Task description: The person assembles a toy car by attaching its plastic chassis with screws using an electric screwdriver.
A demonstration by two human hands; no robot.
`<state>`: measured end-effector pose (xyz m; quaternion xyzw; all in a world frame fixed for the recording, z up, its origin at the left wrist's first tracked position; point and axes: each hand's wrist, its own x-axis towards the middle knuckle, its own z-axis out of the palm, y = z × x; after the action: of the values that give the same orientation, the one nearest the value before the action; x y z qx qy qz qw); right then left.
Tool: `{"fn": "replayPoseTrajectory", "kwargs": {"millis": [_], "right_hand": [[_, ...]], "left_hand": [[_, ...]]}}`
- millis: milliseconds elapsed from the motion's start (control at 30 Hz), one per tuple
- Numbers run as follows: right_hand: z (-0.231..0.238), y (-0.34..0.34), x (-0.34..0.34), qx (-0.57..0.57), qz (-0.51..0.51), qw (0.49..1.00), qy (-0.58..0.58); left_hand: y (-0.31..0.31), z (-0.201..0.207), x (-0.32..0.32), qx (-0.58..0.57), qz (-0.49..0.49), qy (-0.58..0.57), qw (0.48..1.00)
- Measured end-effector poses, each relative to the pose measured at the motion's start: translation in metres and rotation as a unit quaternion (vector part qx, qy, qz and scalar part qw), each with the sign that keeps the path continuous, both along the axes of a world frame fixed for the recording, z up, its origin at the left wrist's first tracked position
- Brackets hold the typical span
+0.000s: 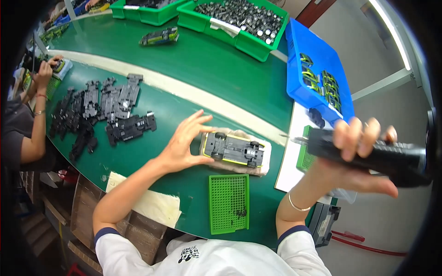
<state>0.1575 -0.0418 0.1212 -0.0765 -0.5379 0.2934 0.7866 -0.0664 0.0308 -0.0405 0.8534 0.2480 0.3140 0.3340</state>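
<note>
A toy car (235, 149) lies underside up on a pale padded block (264, 169), its black chassis framed by a yellow-green edge. My left hand (186, 142) curves around the car's left end, thumb on the near corner and a finger at the far corner. To the right, my right hand (354, 152) is wrapped round a black electric screwdriver (391, 158), held raised. The thin bit points left toward the car but stays apart from it. A green mesh basket (228, 198) with a few small dark screws sits just nearer than the car.
Several black chassis plates (110, 103) are heaped at left. Beyond the pale strip lies another toy car (159, 36). Green bins (253, 46) of small parts and a blue bin (294, 60) of car bodies stand farther back. A cloth (156, 207) lies by my left arm; a co-worker's arm (40, 115) reaches in.
</note>
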Motion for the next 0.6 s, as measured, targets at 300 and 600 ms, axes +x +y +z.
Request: {"fn": "replayPoseTrajectory", "kwargs": {"millis": [300,600], "right_hand": [[0.025,-0.070,0.061,0.123,-0.141,0.977,0.099],[0.034,-0.086,0.077,0.158,-0.179,0.954,0.184]], "left_hand": [[-0.001,0.082,0.052,-0.068,-0.109,-0.157,0.979],[0.181,0.124,-0.051,0.260,0.091,0.324,0.905]]}}
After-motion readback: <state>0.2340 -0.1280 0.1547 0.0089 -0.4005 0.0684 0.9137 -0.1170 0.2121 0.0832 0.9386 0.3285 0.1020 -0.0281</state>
